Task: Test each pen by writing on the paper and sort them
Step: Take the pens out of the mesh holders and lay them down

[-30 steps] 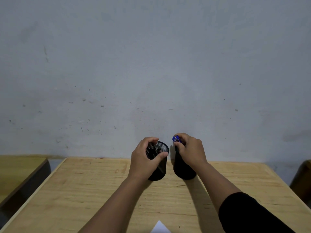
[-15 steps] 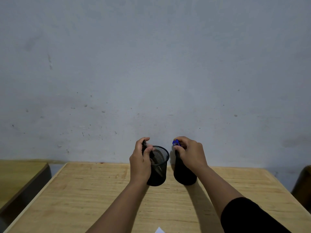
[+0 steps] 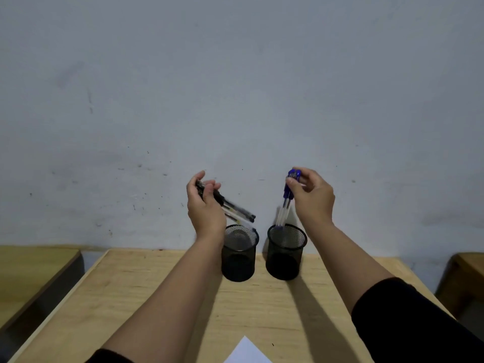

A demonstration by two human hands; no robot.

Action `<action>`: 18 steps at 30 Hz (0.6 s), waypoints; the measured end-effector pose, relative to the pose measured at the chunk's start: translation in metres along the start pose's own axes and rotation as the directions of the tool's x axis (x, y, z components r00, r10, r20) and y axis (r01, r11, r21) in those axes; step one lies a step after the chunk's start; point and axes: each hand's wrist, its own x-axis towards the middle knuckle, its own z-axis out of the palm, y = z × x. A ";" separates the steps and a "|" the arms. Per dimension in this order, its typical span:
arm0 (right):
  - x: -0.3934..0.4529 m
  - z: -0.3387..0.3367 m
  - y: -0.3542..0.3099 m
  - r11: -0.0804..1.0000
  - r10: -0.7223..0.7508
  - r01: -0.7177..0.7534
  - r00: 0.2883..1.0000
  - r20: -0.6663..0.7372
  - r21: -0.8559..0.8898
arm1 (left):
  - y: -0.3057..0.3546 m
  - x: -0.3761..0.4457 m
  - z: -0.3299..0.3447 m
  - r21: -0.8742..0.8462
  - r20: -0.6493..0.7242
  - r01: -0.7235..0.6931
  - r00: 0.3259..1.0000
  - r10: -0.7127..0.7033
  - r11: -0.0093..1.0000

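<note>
Two black mesh cups stand side by side at the far edge of the wooden table (image 3: 157, 297): the left cup (image 3: 238, 258) and the right cup (image 3: 286, 255). My left hand (image 3: 205, 205) is shut on a bunch of black pens (image 3: 235, 208), held slanted above the left cup and clear of it. My right hand (image 3: 311, 197) is shut on a bunch of blue-capped pens (image 3: 286, 200), held nearly upright, their lower tips just at the right cup's rim. A corner of white paper (image 3: 247, 352) shows at the bottom edge.
A grey wall (image 3: 235, 100) rises right behind the table. Another wooden table (image 3: 31, 271) stands lower at the left, and a wooden piece of furniture (image 3: 466, 279) sits at the right edge.
Both hands have lifted their pen bunches up out of the cups. The black pens are now tilted above the left cup; the blue pens have risen to the right cup's rim.
</note>
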 end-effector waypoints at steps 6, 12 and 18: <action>-0.046 -0.019 -0.003 0.944 0.191 -0.161 0.979 -0.078 0.290 | 0.009 -0.026 -0.031 -0.089 -0.089 0.080 0.992 -0.088 0.993; -0.120 -0.038 0.063 0.884 0.422 -0.381 0.900 -0.111 0.273 | -0.041 -0.078 -0.078 -0.014 -0.175 0.263 0.949 -0.261 0.965; -0.149 -0.059 0.104 0.833 0.550 -0.553 0.826 -0.124 0.014 | -0.074 -0.100 -0.105 0.269 -0.127 0.439 0.898 -0.420 0.857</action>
